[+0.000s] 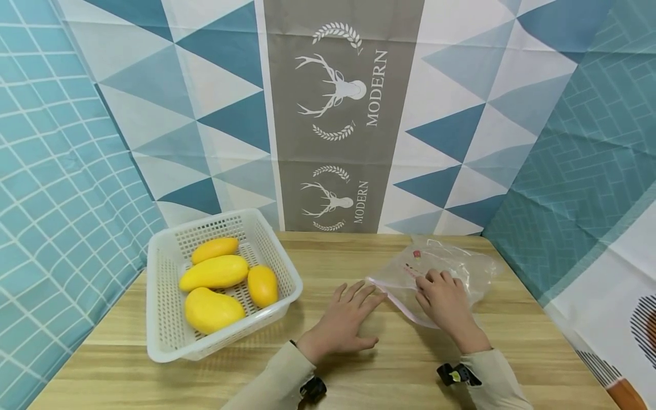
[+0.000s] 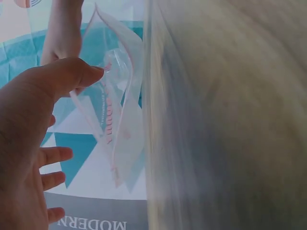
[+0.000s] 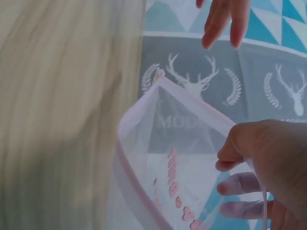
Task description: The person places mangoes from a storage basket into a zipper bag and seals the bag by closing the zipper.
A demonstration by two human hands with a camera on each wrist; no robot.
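A clear zip bag (image 1: 451, 267) with a pink seal strip and pink print lies on the wooden table (image 1: 338, 256), right of centre. My right hand (image 1: 435, 283) rests on it and pinches its open edge. In the right wrist view the fingers (image 3: 235, 184) show through the film of the bag (image 3: 163, 182) with the thumb outside. My left hand (image 1: 359, 296) lies flat on the table, fingers straight, the tips just short of the bag's near corner. In the left wrist view its thumb (image 2: 72, 76) stands beside the bag's mouth (image 2: 115, 120).
A white slotted plastic basket (image 1: 220, 218) stands at the left of the table and holds several yellow mangoes (image 1: 215, 272). Patterned cloth backdrops (image 1: 338, 114) close off the back and both sides. Bare wood lies between basket and hands.
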